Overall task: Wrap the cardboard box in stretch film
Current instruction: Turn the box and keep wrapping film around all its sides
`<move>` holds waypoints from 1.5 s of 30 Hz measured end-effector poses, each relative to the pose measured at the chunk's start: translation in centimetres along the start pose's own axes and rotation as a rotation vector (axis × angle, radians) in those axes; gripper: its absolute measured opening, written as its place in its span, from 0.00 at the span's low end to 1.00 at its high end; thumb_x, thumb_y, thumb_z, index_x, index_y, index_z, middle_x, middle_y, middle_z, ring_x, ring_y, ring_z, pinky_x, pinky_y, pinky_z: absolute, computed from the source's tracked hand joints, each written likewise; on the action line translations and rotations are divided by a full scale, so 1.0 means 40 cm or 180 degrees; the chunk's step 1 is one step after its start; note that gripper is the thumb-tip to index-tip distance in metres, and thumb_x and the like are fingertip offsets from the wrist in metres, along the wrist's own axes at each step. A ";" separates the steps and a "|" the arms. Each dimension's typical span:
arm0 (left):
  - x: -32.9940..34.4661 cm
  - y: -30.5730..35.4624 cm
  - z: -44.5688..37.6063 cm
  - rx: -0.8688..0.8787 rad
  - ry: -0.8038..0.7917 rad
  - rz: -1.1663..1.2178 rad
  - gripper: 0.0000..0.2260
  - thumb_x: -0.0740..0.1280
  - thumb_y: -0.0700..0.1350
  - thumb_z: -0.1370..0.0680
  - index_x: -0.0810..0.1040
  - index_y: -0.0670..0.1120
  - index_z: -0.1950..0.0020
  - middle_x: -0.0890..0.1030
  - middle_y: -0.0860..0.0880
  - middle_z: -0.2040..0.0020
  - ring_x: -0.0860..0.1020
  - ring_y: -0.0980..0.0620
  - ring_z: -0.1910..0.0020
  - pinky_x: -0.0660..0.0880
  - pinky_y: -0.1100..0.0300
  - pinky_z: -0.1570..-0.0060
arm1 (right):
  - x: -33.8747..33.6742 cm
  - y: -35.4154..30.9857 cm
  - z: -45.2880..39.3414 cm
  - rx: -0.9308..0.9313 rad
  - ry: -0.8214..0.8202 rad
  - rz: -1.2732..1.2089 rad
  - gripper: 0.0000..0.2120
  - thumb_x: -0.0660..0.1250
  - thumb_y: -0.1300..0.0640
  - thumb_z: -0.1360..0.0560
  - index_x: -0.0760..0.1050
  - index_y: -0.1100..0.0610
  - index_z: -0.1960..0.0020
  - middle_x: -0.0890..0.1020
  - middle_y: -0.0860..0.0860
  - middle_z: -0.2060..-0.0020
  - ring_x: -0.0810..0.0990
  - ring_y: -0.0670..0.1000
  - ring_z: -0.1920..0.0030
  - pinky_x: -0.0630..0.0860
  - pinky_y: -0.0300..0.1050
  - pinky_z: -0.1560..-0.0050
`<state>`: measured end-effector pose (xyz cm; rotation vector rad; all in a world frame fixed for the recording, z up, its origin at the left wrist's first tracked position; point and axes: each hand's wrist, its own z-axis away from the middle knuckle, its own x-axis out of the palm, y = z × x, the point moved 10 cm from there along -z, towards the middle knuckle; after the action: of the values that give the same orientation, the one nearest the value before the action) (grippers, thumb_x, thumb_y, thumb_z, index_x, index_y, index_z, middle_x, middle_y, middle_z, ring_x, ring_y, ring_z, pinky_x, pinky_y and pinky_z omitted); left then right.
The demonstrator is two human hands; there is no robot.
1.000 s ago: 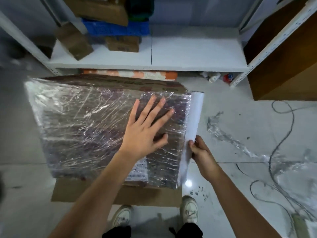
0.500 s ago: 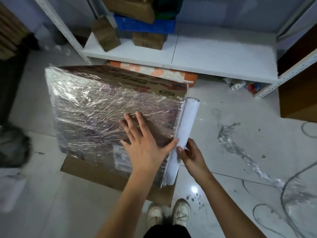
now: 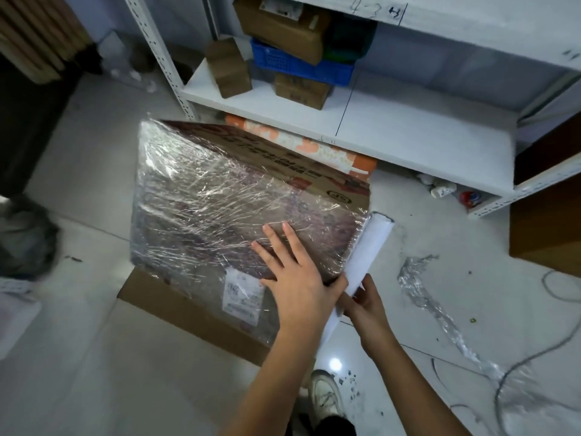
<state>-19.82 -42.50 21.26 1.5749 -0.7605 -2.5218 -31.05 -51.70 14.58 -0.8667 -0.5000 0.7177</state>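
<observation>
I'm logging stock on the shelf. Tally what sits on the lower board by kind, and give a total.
Cardboard boxes: 3 – one tilted at the left, one under the crate, one on top of the crate
Blue crate: 1
Total: 4

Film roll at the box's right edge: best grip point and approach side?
Grip the stretch film roll near its lower end, coming from the right, away from the cardboard box. The roll lies along the box's right edge with film already feeding onto the top, so its left side is blocked. The right hand holds it there now; the left hand presses the film flat.
</observation>
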 end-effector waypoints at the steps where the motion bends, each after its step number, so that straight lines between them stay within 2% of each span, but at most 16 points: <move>1: -0.004 -0.001 0.003 0.0013 0.0004 0.0023 0.59 0.67 0.67 0.32 0.16 0.47 0.36 0.26 0.43 0.28 0.31 0.34 0.28 0.60 0.29 0.36 | 0.000 0.002 0.005 0.0001 0.0011 0.0013 0.17 0.68 0.65 0.26 0.71 0.55 0.39 0.82 0.56 0.48 0.82 0.53 0.49 0.80 0.46 0.54; 5: -0.021 0.021 0.013 0.0041 0.0031 0.0054 0.58 0.66 0.67 0.31 0.18 0.47 0.34 0.26 0.44 0.27 0.31 0.35 0.28 0.60 0.29 0.35 | -0.012 -0.026 0.018 -0.0100 0.0065 0.0119 0.15 0.70 0.62 0.27 0.71 0.54 0.41 0.82 0.56 0.50 0.82 0.54 0.50 0.80 0.44 0.58; 8: -0.035 0.050 0.023 0.0039 0.0047 0.0196 0.54 0.66 0.65 0.29 0.25 0.46 0.28 0.28 0.45 0.26 0.32 0.36 0.27 0.60 0.30 0.35 | -0.030 -0.069 0.023 -0.0177 0.0062 0.0259 0.13 0.70 0.61 0.27 0.72 0.53 0.45 0.82 0.57 0.52 0.82 0.54 0.52 0.80 0.46 0.58; 13: -0.083 0.076 0.048 -0.0032 0.0264 0.0619 0.52 0.66 0.63 0.28 0.29 0.48 0.26 0.31 0.48 0.24 0.34 0.39 0.26 0.58 0.34 0.31 | -0.043 -0.167 0.034 -0.0511 0.0052 0.0823 0.12 0.71 0.60 0.28 0.70 0.51 0.51 0.81 0.55 0.56 0.82 0.46 0.61 0.77 0.38 0.66; 16: -0.110 0.059 0.061 -0.0230 0.0413 0.0764 0.52 0.66 0.64 0.29 0.31 0.48 0.25 0.33 0.48 0.24 0.36 0.40 0.25 0.60 0.37 0.31 | -0.030 -0.213 0.039 -0.0701 0.0056 0.1281 0.15 0.74 0.55 0.31 0.69 0.47 0.53 0.80 0.50 0.57 0.81 0.48 0.58 0.77 0.44 0.62; 18: -0.125 0.037 0.063 -0.0457 0.0457 0.0834 0.53 0.68 0.65 0.30 0.31 0.49 0.25 0.33 0.48 0.24 0.37 0.40 0.25 0.60 0.34 0.33 | -0.007 -0.237 0.042 -0.0807 0.0039 0.1570 0.16 0.74 0.52 0.32 0.68 0.46 0.54 0.79 0.46 0.59 0.80 0.49 0.57 0.77 0.48 0.60; 21: -0.148 0.017 0.053 -0.0675 0.0527 0.0871 0.52 0.67 0.66 0.30 0.31 0.52 0.25 0.34 0.46 0.23 0.40 0.38 0.24 0.63 0.37 0.33 | 0.020 -0.268 0.043 -0.0887 0.0082 0.1809 0.17 0.74 0.48 0.33 0.67 0.46 0.52 0.78 0.43 0.59 0.79 0.49 0.56 0.77 0.49 0.57; 26: -0.165 0.031 0.045 -0.0503 0.0496 0.1047 0.51 0.69 0.63 0.29 0.31 0.55 0.25 0.36 0.44 0.23 0.42 0.34 0.25 0.61 0.39 0.33 | 0.030 -0.287 0.055 -0.0879 0.0025 0.2083 0.19 0.73 0.49 0.31 0.67 0.51 0.48 0.79 0.49 0.56 0.79 0.52 0.55 0.74 0.44 0.61; 29: -0.176 0.014 0.051 -0.0433 0.0516 0.1003 0.50 0.69 0.61 0.28 0.29 0.58 0.27 0.35 0.44 0.23 0.42 0.34 0.25 0.59 0.40 0.32 | 0.051 -0.293 0.086 -0.0966 0.0000 0.2282 0.18 0.73 0.49 0.31 0.66 0.49 0.49 0.77 0.44 0.59 0.79 0.52 0.56 0.76 0.47 0.59; 31: -0.193 -0.014 0.058 -0.0414 0.0570 0.1069 0.50 0.69 0.60 0.28 0.29 0.59 0.27 0.37 0.44 0.23 0.42 0.36 0.25 0.56 0.40 0.30 | 0.079 -0.299 0.106 -0.1077 -0.0005 0.2531 0.18 0.73 0.47 0.32 0.65 0.47 0.51 0.75 0.39 0.64 0.78 0.51 0.59 0.74 0.46 0.61; 34: -0.228 -0.062 0.072 -0.0374 0.0686 0.1262 0.49 0.69 0.62 0.29 0.31 0.59 0.26 0.39 0.46 0.22 0.45 0.41 0.24 0.58 0.41 0.29 | 0.136 -0.314 0.136 -0.1275 -0.0074 0.2739 0.19 0.72 0.46 0.32 0.63 0.46 0.51 0.73 0.39 0.65 0.74 0.47 0.63 0.68 0.40 0.67; 37: -0.269 -0.114 0.079 -0.0389 0.0777 0.1468 0.48 0.69 0.62 0.29 0.34 0.59 0.25 0.42 0.49 0.22 0.48 0.45 0.23 0.59 0.43 0.30 | 0.194 -0.334 0.158 -0.1408 -0.0092 0.2951 0.19 0.72 0.46 0.32 0.65 0.48 0.48 0.74 0.41 0.64 0.74 0.47 0.63 0.69 0.42 0.63; 39: -0.297 -0.146 0.084 -0.0352 0.0834 0.1703 0.48 0.69 0.62 0.29 0.37 0.59 0.24 0.45 0.50 0.21 0.50 0.49 0.24 0.57 0.48 0.31 | 0.228 -0.345 0.168 -0.1434 -0.0100 0.3051 0.20 0.72 0.45 0.33 0.65 0.48 0.48 0.75 0.43 0.62 0.76 0.48 0.61 0.72 0.44 0.59; 41: -0.319 -0.175 0.089 -0.0298 0.0845 0.1999 0.47 0.70 0.61 0.30 0.39 0.58 0.23 0.47 0.52 0.21 0.53 0.51 0.24 0.55 0.51 0.31 | 0.262 -0.349 0.180 -0.1468 -0.0127 0.3131 0.20 0.71 0.44 0.33 0.64 0.47 0.49 0.78 0.45 0.60 0.78 0.50 0.60 0.74 0.45 0.59; 43: -0.337 -0.204 0.091 -0.0271 0.0790 0.2252 0.47 0.71 0.60 0.31 0.42 0.57 0.23 0.52 0.49 0.22 0.58 0.48 0.25 0.58 0.45 0.29 | 0.294 -0.350 0.193 -0.1539 -0.0176 0.3165 0.20 0.72 0.44 0.34 0.64 0.46 0.51 0.79 0.45 0.60 0.78 0.50 0.61 0.69 0.40 0.66; 45: -0.356 -0.234 0.090 -0.0239 0.0751 0.2426 0.48 0.71 0.60 0.33 0.45 0.53 0.22 0.59 0.42 0.25 0.64 0.41 0.29 0.66 0.40 0.33 | 0.325 -0.348 0.200 -0.1586 -0.0231 0.3193 0.21 0.73 0.44 0.35 0.63 0.44 0.52 0.78 0.43 0.62 0.76 0.45 0.64 0.64 0.35 0.69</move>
<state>-14.40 -28.53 30.10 1.2055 -0.9783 -1.7647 -22.68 -44.22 31.90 -1.5916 -0.2818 1.5787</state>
